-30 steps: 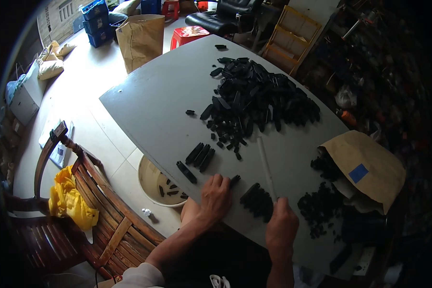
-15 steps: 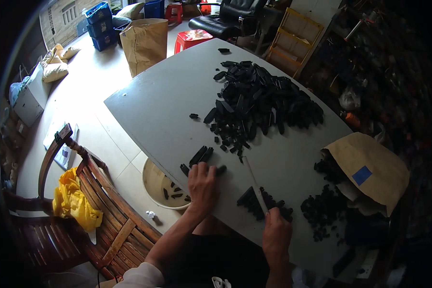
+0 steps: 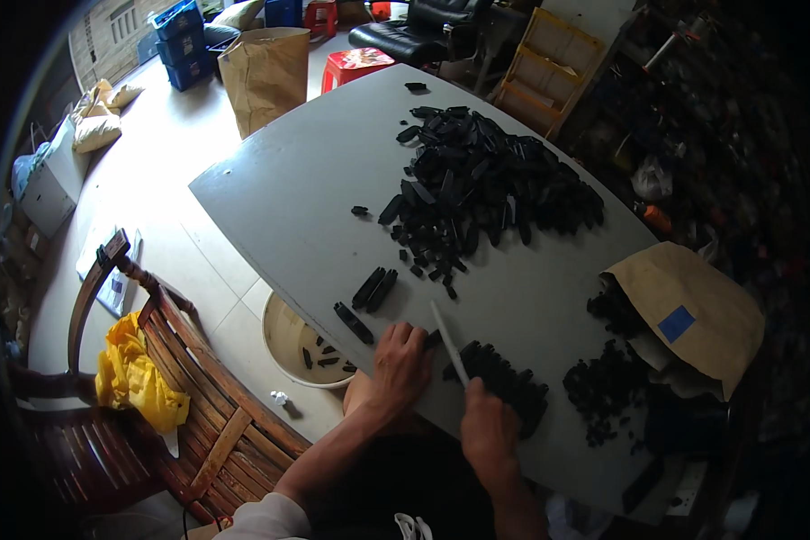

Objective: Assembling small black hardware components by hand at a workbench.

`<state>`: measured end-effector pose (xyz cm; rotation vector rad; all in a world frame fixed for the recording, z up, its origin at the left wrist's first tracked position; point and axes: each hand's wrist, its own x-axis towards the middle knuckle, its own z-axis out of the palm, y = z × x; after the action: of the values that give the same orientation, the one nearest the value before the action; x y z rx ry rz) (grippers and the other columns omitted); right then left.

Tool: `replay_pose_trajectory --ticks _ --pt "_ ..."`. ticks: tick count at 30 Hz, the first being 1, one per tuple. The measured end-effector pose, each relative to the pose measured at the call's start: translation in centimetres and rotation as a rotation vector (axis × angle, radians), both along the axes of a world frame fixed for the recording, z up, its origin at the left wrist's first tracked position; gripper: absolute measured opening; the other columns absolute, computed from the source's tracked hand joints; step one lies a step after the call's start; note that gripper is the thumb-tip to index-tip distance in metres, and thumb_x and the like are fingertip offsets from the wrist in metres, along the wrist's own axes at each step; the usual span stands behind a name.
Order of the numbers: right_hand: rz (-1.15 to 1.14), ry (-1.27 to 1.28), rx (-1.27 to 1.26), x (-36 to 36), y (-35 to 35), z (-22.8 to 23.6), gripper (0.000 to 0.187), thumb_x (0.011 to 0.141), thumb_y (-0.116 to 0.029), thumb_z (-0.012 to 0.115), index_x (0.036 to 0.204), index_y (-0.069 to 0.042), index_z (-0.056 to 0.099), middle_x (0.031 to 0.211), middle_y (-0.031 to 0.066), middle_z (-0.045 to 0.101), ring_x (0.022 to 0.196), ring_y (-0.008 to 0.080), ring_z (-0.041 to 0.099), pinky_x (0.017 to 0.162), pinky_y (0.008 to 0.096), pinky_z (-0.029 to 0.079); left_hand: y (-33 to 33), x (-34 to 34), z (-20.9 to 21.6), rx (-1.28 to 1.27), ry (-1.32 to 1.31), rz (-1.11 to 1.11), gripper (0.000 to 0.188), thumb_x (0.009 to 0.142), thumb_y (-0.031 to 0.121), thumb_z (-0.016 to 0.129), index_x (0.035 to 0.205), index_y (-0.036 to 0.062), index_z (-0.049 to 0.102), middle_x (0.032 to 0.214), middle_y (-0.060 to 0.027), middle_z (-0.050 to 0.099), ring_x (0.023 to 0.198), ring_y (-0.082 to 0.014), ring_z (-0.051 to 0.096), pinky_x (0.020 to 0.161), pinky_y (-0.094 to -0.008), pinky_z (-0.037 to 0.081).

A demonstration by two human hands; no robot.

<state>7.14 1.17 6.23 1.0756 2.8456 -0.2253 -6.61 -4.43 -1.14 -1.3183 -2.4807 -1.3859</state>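
Observation:
My left hand [image 3: 402, 364] is closed at the table's near edge, its fingers curled around a small black plastic piece [image 3: 433, 340] whose end sticks out to the right. My right hand [image 3: 490, 423] grips a long, thin, pale flat strip [image 3: 448, 340], which points up and away to the left. Its edge passes close by the piece in my left hand; whether they touch, I cannot tell. Beside the strip lies a tight row of black pieces [image 3: 504, 382]. Several long black pieces [image 3: 374, 290] rest beyond my left hand.
A large heap of black pieces [image 3: 486, 180] covers the far part of the white table [image 3: 288, 198]. Right of my hands, small black bits [image 3: 603, 387] lie by a brown paper bag [image 3: 693, 306]. A pale bucket [image 3: 283, 337] stands below the left edge, near a wooden chair [image 3: 216, 405].
My left hand has shifted right, uncovering a long black piece on the table. My right hand has moved left with the strip, bringing it beside the left hand. The view has shifted slightly.

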Motion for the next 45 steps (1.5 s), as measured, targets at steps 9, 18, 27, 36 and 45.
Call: replay_pose_trajectory --ticks 9,18,27,36,45 --pt "-0.201 0.395 0.019 0.8 0.9 3.7 0.012 0.095 -0.008 0.05 0.085 -0.001 0.049 0.071 0.0182 0.058 0.064 0.0331 0.06 0.054 0.0405 0.045 0.2 0.1 -0.1 -0.071 -0.007 0.038 0.024 0.072 0.007 0.068 0.093 0.0027 0.058 0.092 -0.0141 0.052 0.089 -0.0328 0.052 0.078 -0.0406 0.044" --pt "-0.24 0.374 -0.051 1.6 0.5 3.1 0.015 0.094 -0.011 0.051 0.084 -0.001 0.049 0.07 0.0182 0.057 0.065 0.0361 0.059 0.057 0.0434 0.044 0.6 -5.1 2.2 -0.163 0.326 0.409 0.029 0.069 0.009 0.069 0.096 0.0052 0.061 0.093 -0.0115 0.05 0.09 -0.0292 0.048 0.077 -0.0395 0.04" --pt "-0.156 0.359 -0.089 1.3 0.6 1.5 0.015 0.094 -0.012 0.051 0.083 -0.001 0.05 0.071 0.0184 0.059 0.066 0.0361 0.06 0.058 0.0437 0.045 0.3 -2.1 0.9 -0.143 0.11 0.112 0.023 0.069 0.006 0.067 0.089 0.0041 0.057 0.088 -0.0126 0.05 0.085 -0.0306 0.05 0.074 -0.0395 0.042" --pt "-0.165 0.65 0.11 -0.2 -1.0 1.8 0.014 0.095 -0.011 0.046 0.085 -0.002 0.049 0.073 0.0209 0.059 0.069 0.0415 0.06 0.059 0.0485 0.046 0.0 -0.6 0.4 -0.021 0.038 0.051 0.023 0.07 0.005 0.067 0.089 0.0029 0.056 0.089 -0.014 0.051 0.087 -0.0331 0.051 0.076 -0.0412 0.043" --pt "-0.165 0.399 0.118 0.0 0.1 3.2 0.001 0.089 -0.003 0.049 0.089 -0.002 0.049 0.081 0.0204 0.061 0.075 0.035 0.065 0.059 0.0417 0.051 -0.1 -0.7 0.3 0.0 0.033 0.062 0.022 0.07 0.005 0.067 0.088 0.0025 0.055 0.087 -0.0143 0.051 0.086 -0.0332 0.051 0.075 -0.0415 0.043"
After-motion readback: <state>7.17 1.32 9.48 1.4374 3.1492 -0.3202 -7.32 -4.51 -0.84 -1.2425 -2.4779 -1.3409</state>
